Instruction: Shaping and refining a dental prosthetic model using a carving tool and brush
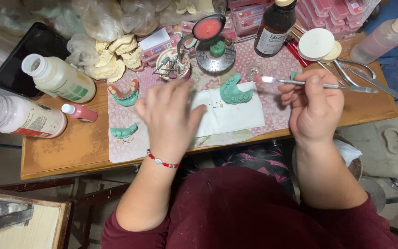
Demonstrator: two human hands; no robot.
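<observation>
My right hand (313,103) grips a thin metal spatula tool (300,83) that lies level, its flat tip pointing left toward a green dental cast (235,90). That cast rests on a white paper sheet (236,115). Over the left edge of the sheet hovers my left hand (169,115), blurred, fingers apart, holding nothing I can see. It wears a red bead bracelet (162,160). A green cast with pink wax and teeth (125,92) and a smaller green cast piece (124,132) lie left of that hand on a patterned cloth (125,150).
On the wooden table (70,147) stand white plastic bottles (58,78), a small pink bottle (80,112), a brown glass bottle (275,27), a round mirror with pink wax (208,28), plaster casts (116,55), pliers (365,76), a white disc (316,44) and pink boxes at the back.
</observation>
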